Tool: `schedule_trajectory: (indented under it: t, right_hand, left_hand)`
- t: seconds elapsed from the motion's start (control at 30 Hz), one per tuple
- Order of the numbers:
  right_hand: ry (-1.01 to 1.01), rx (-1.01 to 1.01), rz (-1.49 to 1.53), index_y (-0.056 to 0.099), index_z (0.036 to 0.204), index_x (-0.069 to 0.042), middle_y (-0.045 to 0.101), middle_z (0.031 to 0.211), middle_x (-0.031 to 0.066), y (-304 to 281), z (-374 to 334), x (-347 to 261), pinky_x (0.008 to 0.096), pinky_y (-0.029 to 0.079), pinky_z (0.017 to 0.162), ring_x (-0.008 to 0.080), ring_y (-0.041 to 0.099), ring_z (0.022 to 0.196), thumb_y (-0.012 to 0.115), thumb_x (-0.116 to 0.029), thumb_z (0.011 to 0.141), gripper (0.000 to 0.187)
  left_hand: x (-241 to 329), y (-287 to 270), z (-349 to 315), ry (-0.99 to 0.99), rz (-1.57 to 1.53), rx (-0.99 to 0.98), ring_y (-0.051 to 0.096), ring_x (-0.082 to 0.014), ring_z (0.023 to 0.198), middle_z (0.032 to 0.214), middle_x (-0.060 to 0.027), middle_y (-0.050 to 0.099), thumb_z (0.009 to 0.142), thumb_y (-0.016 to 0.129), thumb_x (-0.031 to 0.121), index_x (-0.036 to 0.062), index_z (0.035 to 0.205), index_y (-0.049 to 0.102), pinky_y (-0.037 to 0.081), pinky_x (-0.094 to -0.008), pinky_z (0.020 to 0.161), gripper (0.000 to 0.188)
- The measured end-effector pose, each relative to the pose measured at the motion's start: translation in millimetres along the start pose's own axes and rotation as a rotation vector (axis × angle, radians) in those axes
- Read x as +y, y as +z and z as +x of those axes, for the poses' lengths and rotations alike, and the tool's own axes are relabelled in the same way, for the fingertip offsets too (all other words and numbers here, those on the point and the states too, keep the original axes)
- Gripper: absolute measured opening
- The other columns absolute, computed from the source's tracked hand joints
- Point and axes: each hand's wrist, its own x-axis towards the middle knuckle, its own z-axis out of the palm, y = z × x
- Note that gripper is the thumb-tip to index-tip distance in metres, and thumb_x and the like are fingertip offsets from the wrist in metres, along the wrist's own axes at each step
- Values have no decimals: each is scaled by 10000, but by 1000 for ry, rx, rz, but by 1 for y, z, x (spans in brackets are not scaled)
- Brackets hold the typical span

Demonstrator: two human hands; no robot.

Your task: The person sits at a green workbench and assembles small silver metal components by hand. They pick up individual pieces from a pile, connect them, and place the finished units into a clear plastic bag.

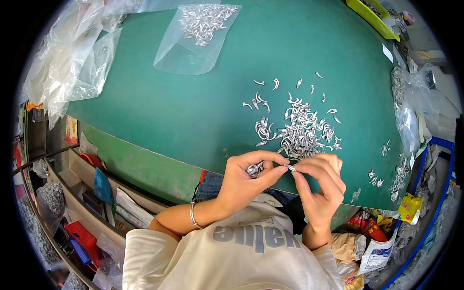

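Between the fingertips of both hands is a small curved silver metal piece (290, 167). My left hand (246, 176) is closed, pinching at the piece's left end, with several more silver pieces (254, 169) cupped in its palm. My right hand (320, 186) pinches the other end between thumb and fingers. Just beyond my hands, a heap of the same claw-shaped silver pieces (302, 133) lies on the green tabletop (145, 111). A few stray ones (258, 100) are scattered to the left of the heap and beyond it.
A clear plastic bag (186, 58) with more silver pieces lies at the far side. Crumpled clear bags (67, 63) cover the far left corner. Small piles (400, 176) sit along the right edge. A yellow-green tray (372, 17) stands far right; shelves (77, 193) run below left.
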Motion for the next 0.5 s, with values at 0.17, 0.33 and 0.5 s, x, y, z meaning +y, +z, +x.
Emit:
schedule_trajectory:
  t: [0.17, 0.33, 0.5]
  right_hand:
    - [-5, 40, 79, 646, 796, -20, 638, 789, 63, 3, -2, 0, 314, 372, 688, 222, 555, 747, 716, 26, 625, 190]
    - [7, 57, 125, 650, 797, -24, 641, 790, 65, 1, -5, 0, 314, 376, 684, 222, 555, 729, 712, 38, 616, 201]
    - [-85, 57, 36, 660, 797, -35, 640, 799, 51, 0, -6, -1, 319, 374, 687, 207, 552, 716, 717, 31, 601, 214]
  left_hand:
    - [2, 1, -2, 20, -7, -10, 359, -4, 551, 594, 67, 400, 811, 628, -2, -7, 929, 646, 299, -177, 473, 119]
    - [2, 3, -5, 34, -28, -36, 354, -2, 570, 627, 60, 435, 794, 634, -30, -21, 916, 638, 289, -170, 495, 122]
    - [3, 4, -6, 42, -46, -41, 360, -5, 575, 627, 56, 433, 786, 636, -38, -23, 920, 636, 304, -174, 502, 135]
